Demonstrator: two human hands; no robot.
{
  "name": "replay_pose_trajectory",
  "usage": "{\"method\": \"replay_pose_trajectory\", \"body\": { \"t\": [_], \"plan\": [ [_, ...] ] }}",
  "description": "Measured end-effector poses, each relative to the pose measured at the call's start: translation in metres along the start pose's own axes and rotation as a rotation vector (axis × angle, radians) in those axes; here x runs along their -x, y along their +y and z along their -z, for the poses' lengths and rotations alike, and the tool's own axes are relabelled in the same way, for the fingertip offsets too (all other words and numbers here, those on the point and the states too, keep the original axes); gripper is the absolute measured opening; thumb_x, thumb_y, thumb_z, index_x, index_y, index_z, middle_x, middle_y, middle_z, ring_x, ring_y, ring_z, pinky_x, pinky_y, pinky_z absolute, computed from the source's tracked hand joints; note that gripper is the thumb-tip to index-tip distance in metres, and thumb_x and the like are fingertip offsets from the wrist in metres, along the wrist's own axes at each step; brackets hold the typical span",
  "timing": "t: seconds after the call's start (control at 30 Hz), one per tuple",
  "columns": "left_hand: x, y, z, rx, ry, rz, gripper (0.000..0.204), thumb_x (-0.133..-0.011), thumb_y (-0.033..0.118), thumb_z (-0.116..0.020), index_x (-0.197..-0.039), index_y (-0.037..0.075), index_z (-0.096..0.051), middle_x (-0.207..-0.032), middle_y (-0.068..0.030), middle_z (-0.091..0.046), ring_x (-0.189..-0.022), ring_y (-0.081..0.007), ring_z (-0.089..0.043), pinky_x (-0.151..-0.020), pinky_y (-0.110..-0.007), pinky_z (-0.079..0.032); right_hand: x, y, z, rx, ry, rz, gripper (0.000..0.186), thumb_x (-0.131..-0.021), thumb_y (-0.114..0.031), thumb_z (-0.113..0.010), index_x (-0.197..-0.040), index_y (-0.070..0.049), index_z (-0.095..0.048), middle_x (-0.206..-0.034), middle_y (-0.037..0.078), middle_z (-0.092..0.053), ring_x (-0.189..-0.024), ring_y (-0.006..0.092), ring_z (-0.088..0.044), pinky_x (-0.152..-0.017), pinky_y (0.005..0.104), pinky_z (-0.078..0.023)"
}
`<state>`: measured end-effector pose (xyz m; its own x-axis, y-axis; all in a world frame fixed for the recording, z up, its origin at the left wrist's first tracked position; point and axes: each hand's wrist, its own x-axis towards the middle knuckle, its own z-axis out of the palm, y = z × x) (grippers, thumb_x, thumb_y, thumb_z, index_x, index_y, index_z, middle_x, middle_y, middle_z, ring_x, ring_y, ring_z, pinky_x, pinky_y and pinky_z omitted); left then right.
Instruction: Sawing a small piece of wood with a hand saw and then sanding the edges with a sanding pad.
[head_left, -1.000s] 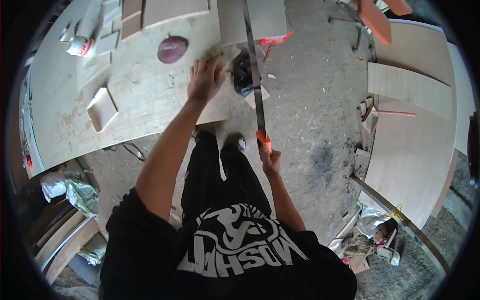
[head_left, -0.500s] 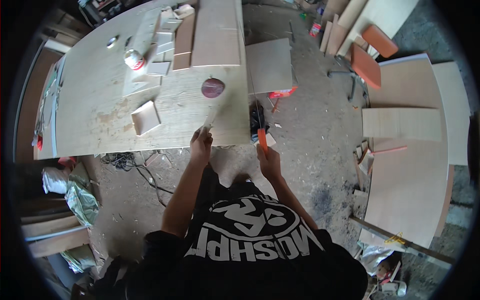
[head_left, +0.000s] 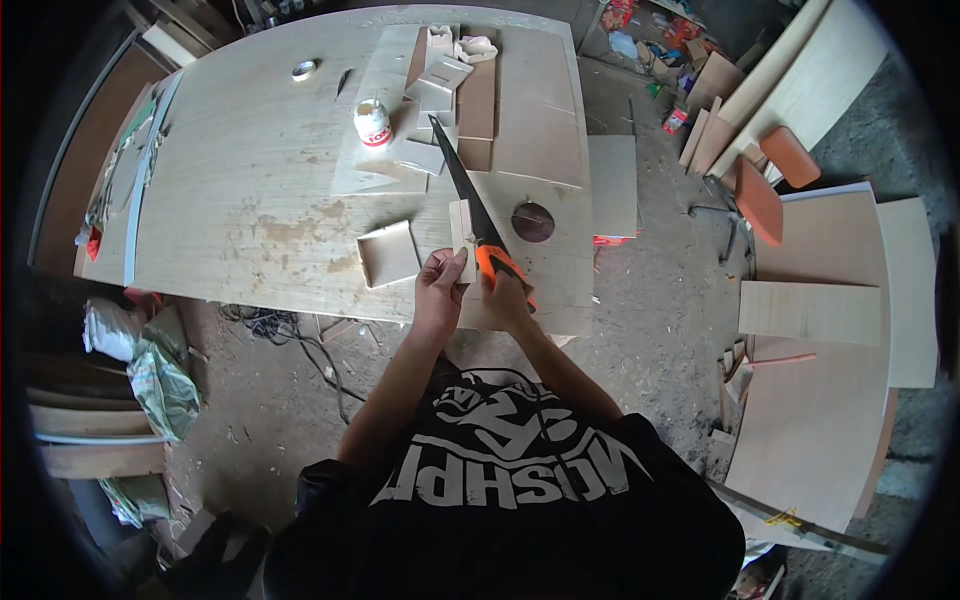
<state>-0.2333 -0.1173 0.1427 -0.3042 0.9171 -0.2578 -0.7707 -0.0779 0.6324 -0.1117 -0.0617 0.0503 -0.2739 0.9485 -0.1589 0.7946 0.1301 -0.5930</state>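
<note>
My left hand (head_left: 440, 284) is closed on a narrow strip of pale wood (head_left: 461, 232), thumb on its face, above the near edge of the worktable (head_left: 250, 255). Beside it, my right hand (head_left: 508, 302) grips the orange handle of a handsaw (head_left: 468, 195). The dark blade points away across the table, its flat side turned up, close along the strip's right side; whether they touch I cannot tell. A round dark red disc (head_left: 533, 222) lies right of the saw. Left of my hands sits a small shallow wooden box (head_left: 388, 254).
A jar with a red and white label (head_left: 373, 122), a roll of tape (head_left: 304, 70) and several cut wood pieces (head_left: 440, 82) lie farther back on the table. An orange chair (head_left: 759, 200) and large boards (head_left: 820, 400) stand at right. Cables (head_left: 265, 322) trail on the floor at left.
The view has shifted, so the table appears farther right. The saw, seen edge-on before, now shows its flat side, and my right hand has come close to my left with the wood strip.
</note>
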Motion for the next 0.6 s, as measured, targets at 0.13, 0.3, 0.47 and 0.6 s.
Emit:
{"method": "replay_pose_trajectory", "body": {
  "t": [0.13,0.3,0.47,0.6],
  "plan": [
    [-0.024,0.023,0.025,-0.015,-0.095,0.038,0.01,-0.092,0.009,-0.061,-0.101,0.005,-0.057,-0.088,-0.0012,-0.064,-0.08,-0.0067,-0.061,-0.071,-0.021,-0.05,-0.002,-0.014,-0.044,0.052,0.116,0.022,0.029,-0.086,-0.029,-0.057,-0.091,-0.001,-0.06,-0.099,0.021,-0.063,-0.102,0.0391,-0.056,-0.086,0.0594,-0.035],
    [-0.043,0.053,0.028,-0.071,-0.132,0.106,0.028,-0.095,0.008,-0.054,-0.122,-0.001,-0.052,-0.1,-0.0049,-0.064,-0.088,-0.0081,-0.062,-0.079,-0.023,-0.051,-0.01,-0.016,-0.026,-0.254,-0.1,-0.003,0.023,-0.081,-0.021,-0.065,-0.098,-0.005,-0.061,-0.103,0.019,-0.06,-0.101,0.0398,-0.054,-0.083,0.047,-0.044],
    [-0.056,0.045,0.031,0.085,-0.236,0.269,0.026,-0.099,0.014,-0.046,-0.122,0.004,-0.053,-0.094,0.0,-0.057,-0.077,-0.0099,-0.053,-0.069,-0.025,-0.043,-0.078,0.032,0.016,-0.423,0.364,0.059,0.034,-0.082,-0.027,-0.07,-0.104,-0.003,-0.061,-0.09,0.014,-0.065,-0.081,0.0281,-0.062,-0.074,0.0394,-0.049],
    [-0.054,0.039,0.032,0.161,-0.177,0.282,0.021,-0.1,0.018,-0.044,-0.114,0.005,-0.053,-0.082,0.0014,-0.047,-0.066,-0.0085,-0.042,-0.061,-0.024,-0.036,-0.081,-0.033,0.074,-0.718,-0.011,0.074,0.027,-0.091,-0.025,-0.059,-0.108,-0.003,-0.062,-0.088,0.008,-0.065,-0.079,0.0178,-0.061,-0.073,0.0324,-0.049]
  ]
}}
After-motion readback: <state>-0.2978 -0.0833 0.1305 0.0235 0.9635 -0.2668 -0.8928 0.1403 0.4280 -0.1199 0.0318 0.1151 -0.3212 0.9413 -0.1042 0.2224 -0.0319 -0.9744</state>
